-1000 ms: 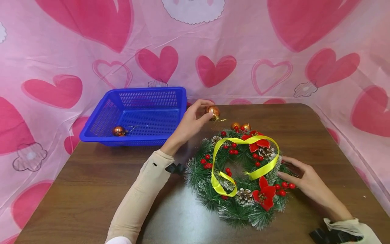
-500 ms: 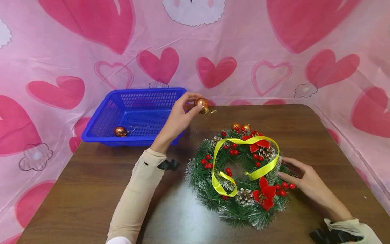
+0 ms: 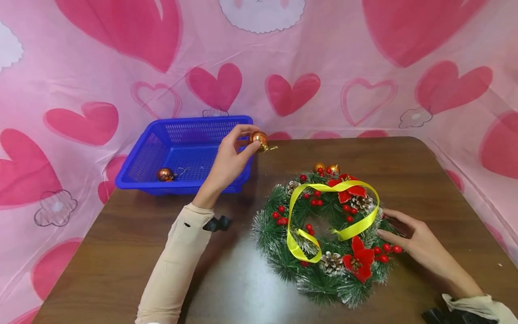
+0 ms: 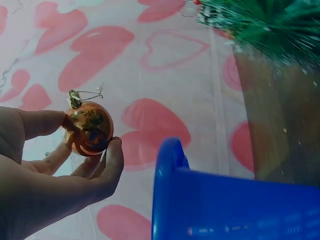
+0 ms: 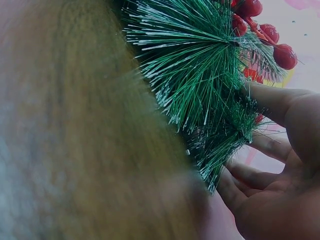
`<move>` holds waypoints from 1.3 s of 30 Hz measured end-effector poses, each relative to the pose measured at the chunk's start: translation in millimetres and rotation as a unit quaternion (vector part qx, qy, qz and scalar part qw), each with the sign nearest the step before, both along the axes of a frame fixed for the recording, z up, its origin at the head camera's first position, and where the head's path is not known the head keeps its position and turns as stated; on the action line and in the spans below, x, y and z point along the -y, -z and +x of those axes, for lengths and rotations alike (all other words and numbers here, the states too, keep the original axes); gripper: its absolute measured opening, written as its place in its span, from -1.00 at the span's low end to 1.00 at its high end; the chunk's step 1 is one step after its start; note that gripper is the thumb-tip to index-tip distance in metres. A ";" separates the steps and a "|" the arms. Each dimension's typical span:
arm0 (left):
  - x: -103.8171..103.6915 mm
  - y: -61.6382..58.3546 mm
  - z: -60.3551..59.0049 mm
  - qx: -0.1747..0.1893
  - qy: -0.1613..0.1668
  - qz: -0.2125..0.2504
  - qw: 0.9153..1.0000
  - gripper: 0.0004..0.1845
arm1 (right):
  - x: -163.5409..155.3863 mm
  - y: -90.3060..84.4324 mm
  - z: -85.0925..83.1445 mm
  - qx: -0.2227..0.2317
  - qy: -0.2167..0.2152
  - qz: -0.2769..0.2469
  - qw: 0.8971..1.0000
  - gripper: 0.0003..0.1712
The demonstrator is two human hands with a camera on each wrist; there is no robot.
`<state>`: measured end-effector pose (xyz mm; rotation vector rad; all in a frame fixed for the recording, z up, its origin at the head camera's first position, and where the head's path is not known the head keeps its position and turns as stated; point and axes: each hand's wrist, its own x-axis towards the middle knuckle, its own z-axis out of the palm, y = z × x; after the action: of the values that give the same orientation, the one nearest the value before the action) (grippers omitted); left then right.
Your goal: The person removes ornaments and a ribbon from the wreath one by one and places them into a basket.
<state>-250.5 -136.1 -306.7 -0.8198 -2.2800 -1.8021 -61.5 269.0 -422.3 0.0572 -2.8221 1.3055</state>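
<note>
On the brown table (image 3: 121, 252), big items first: blue basket (image 3: 190, 155) at the back left, wreath (image 3: 328, 234) centre-right, loose yellow ribbon (image 3: 336, 211) looped over it. Left hand (image 3: 228, 164) pinches a copper bauble (image 3: 258, 137) between thumb and fingertips, just over the basket's right rim. Right hand (image 3: 417, 240) rests relaxed fingers on the wreath's right edge, not clamped.

Risk, my read: the pinch is shallow on a slick ball, so a slip drops it onto the rim and it bounces off the table. Its hanger wire could snag too.

Second bauble (image 3: 165, 174) sits inside the basket. Two more gold balls (image 3: 326, 169) on the wreath top. Nothing blocks the basket opening.
</note>
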 end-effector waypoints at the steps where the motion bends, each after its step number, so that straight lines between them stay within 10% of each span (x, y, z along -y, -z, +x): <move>1: 1.3 1.0 0.4 -0.001 -0.003 -0.001 1.000 -0.67 | -0.6 -0.2 0.2 0.001 0.000 0.001 1.000 -0.37; 39: 92.3 22.6 3.5 -0.014 -0.144 -0.094 0.985 -0.65 | 4.6 0.2 -1.1 -0.023 -0.011 -0.027 0.999 -0.40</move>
<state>-247.0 -228.4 -329.3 -0.5004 -2.4289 -1.4621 -62.6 264.4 -422.5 0.1169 -2.7534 1.3658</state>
